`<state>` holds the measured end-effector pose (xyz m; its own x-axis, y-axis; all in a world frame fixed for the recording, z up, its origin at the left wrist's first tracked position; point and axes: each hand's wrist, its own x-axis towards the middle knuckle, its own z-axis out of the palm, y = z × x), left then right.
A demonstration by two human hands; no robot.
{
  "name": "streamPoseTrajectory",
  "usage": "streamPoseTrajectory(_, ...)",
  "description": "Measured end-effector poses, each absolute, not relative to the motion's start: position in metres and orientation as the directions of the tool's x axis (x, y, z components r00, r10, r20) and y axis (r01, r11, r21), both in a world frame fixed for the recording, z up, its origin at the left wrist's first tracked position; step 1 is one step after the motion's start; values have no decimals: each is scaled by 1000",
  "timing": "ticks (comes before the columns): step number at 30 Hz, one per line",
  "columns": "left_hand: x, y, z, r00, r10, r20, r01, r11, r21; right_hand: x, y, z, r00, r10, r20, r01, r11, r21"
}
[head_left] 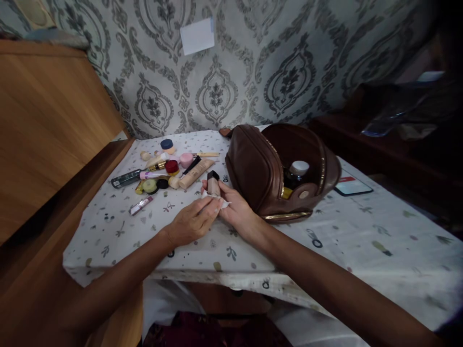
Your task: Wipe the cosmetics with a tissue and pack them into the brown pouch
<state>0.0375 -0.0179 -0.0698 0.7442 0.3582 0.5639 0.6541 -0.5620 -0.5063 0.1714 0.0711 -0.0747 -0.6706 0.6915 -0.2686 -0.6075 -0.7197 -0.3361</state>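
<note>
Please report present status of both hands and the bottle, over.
Left hand: white tissue at small bottle's lower end. Right hand: holding bottle, black cap on. Open brown bag close beside.

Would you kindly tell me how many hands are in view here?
2: the left hand holds a white tissue at the lower part of the black-capped bottle, and the right hand holds that bottle beside the brown bag.

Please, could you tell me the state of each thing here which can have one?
Brown leather bag: unzipped, open.
White-capped dark bottle: closed, inside the bag.
Small black-capped beige bottle: closed, held in right hand.
Thin white tissue: crumpled, held by left hand.
Round red-lidded jar: lid on.
Round dark-blue-lidded jar: lid on.
</note>
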Motion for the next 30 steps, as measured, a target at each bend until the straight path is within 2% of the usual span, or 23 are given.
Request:
streamPoseTrajectory(6, 32, -18, -68, 756, 282, 591, 568, -730, -379, 177, 64, -67, -746, 642, -179, -571, -754, -325)
streamPoseTrajectory(9, 33, -21, -64, 709, 316, 631, 586, -762, -276, 177, 63, -64, -764, 615, -193, -546, -777, -315)
streamPoseTrajectory(17, 36, -22, -70, 610, 390, 690, 611, -786, -96, 175, 65, -67, -749, 622, -229, -500, -757, -420)
streamPoseTrajectory(23, 33, -15, -68, 367, 473, 801, 740, -670, 56, 170, 58, -73, -813, 547, -201, -440, -802, -405)
streamPoseTrajectory(27, 23, -7, -65, 127, 569, 813, 834, -504, 223, 167, 51, -76, -834, 528, -158, -366, -745, -559)
streamPoseTrajectory(30, 16, -4, -67, 16, 636, 771, 815, -455, 359, 167, 44, -77, -848, 521, -98, -313, -641, -701)
